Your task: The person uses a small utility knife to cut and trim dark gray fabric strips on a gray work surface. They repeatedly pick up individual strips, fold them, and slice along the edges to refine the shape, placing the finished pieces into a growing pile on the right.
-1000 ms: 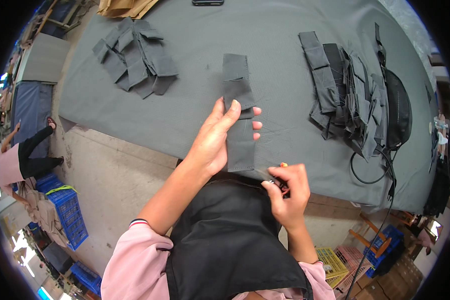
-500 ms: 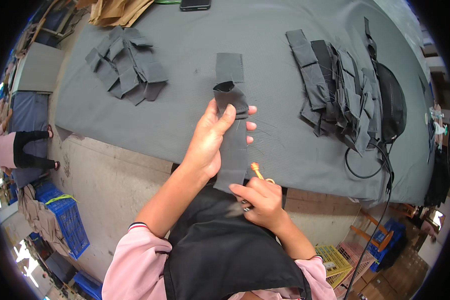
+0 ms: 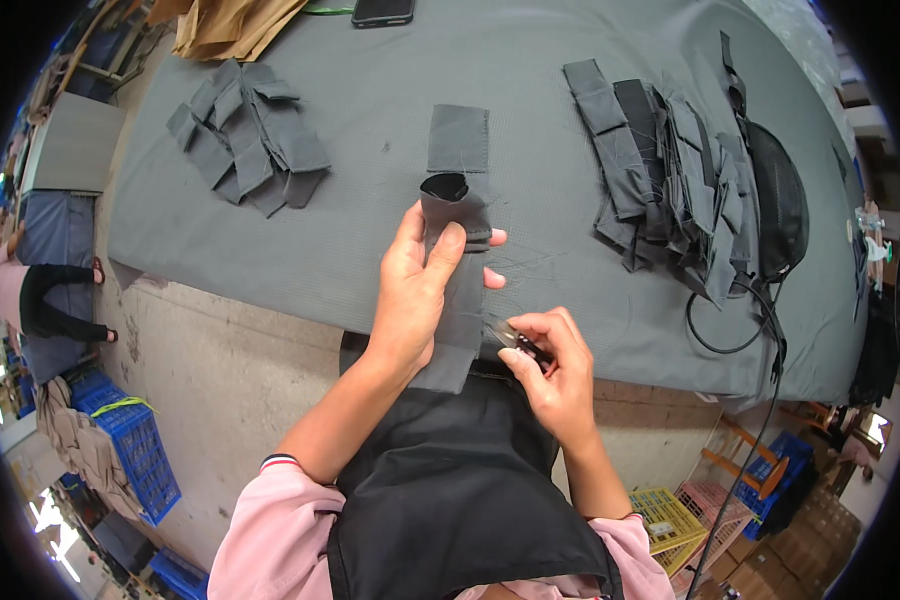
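Looking light, limp and best gripped at its thick folds, the strip [image 3: 460, 310] lies mid-frame, pinched in the left hand [image 3: 413, 290], with the right hand [image 3: 560, 372], apart, right of centre, closed on probable snips [image 3: 505, 332], half hidden, the grey-draped table [image 3: 535, 130] above, concrete floor [image 3: 220, 390] and a blue crate [image 3: 142, 455] lower left.

grey-covered table [image 3: 370, 110] | left strip pile [image 3: 248, 135] | right strip pile [image 3: 685, 170] | phone [image 3: 382, 11]

Fabric strip [image 3: 459, 211] over table edge [image 3: 635, 372], between left heap [image 3: 250, 140] and right heap [image 3: 682, 180]
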`<state>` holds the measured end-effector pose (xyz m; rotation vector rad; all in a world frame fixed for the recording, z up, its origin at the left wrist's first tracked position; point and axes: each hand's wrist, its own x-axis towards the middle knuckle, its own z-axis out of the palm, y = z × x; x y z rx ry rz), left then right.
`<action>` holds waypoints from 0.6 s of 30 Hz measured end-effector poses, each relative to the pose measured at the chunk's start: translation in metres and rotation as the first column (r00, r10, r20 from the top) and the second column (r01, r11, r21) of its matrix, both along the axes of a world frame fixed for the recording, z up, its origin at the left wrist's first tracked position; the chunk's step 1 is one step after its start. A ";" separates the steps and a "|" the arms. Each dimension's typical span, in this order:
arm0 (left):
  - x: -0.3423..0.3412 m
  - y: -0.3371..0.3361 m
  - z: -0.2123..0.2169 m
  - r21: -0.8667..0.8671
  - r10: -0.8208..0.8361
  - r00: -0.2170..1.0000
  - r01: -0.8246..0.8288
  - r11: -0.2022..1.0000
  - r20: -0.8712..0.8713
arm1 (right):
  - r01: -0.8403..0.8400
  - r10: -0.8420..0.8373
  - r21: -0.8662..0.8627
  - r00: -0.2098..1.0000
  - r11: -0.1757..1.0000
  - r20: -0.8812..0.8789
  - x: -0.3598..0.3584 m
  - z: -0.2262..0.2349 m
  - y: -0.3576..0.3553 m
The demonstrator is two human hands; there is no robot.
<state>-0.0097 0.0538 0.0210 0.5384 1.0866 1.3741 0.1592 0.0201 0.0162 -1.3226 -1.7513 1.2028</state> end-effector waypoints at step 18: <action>-0.003 -0.005 0.003 -0.020 -0.030 0.998 0.032 0.999 0.063 | -0.331 -0.356 -0.611 0.579 0.719 -0.734 -0.012 -0.030 0.003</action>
